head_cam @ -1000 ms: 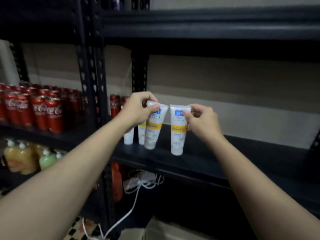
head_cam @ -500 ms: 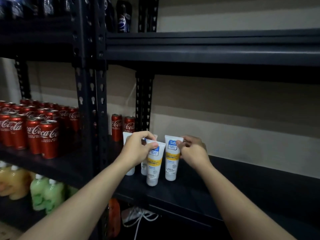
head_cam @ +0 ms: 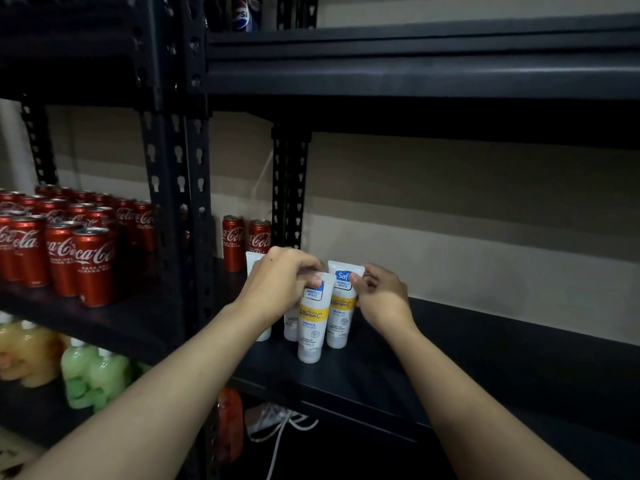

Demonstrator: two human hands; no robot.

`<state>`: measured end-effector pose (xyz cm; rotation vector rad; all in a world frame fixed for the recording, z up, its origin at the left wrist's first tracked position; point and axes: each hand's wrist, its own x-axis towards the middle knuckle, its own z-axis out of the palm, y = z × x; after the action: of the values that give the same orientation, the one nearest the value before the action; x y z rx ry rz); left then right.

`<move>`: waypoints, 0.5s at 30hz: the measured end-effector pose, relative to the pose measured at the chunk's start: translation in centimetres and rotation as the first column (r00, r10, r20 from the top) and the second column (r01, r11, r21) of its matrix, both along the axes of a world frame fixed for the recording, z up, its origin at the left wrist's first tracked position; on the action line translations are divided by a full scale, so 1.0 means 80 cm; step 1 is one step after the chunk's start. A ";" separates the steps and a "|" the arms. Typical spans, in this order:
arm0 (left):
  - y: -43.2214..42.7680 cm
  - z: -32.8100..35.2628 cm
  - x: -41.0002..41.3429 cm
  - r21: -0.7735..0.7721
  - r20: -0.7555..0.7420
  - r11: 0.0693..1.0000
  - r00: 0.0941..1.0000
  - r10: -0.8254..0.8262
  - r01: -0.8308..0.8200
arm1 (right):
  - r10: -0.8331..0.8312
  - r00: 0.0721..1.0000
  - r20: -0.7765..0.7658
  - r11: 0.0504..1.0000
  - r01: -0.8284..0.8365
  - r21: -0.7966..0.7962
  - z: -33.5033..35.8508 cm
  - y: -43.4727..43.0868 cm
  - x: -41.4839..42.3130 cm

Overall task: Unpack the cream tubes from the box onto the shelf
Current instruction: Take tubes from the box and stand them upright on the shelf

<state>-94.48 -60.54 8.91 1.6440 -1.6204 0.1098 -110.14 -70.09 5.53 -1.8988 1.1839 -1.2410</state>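
Four tubes (head_cam: 312, 323) – two half hidden behind left hand (head_cam: 277, 289); each hand pinches one front tube's top, right hand (head_cam: 382, 299) too.

The shelf (head_cam: 467, 344) looked like matt black painted metal, its slotted uprights (head_cam: 290, 188) faintly sheened. At nine o'clock, the Coca-Cola cans (head_cam: 91, 266) showed glossy red metal. The cream tubes (head_cam: 312, 322) appeared smooth, softly glossy white plastic.

The left hand (head_cam: 277, 285) covers the tops of two back tubes (head_cam: 290, 327), the small print on the front tube (head_cam: 312, 323) is unreadable, and the left edge crops the cans (head_cam: 10, 244).
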 end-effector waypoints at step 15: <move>-0.017 0.002 0.011 0.036 -0.018 0.999 0.999 -0.040 0.041 | 0.007 1.000 -0.012 1.000 -0.007 0.015 0.001 -0.010 0.014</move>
<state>-93.60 -61.94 9.06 1.6347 -1.6503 0.0455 -109.00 -70.87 5.62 -1.9010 1.1884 -1.2156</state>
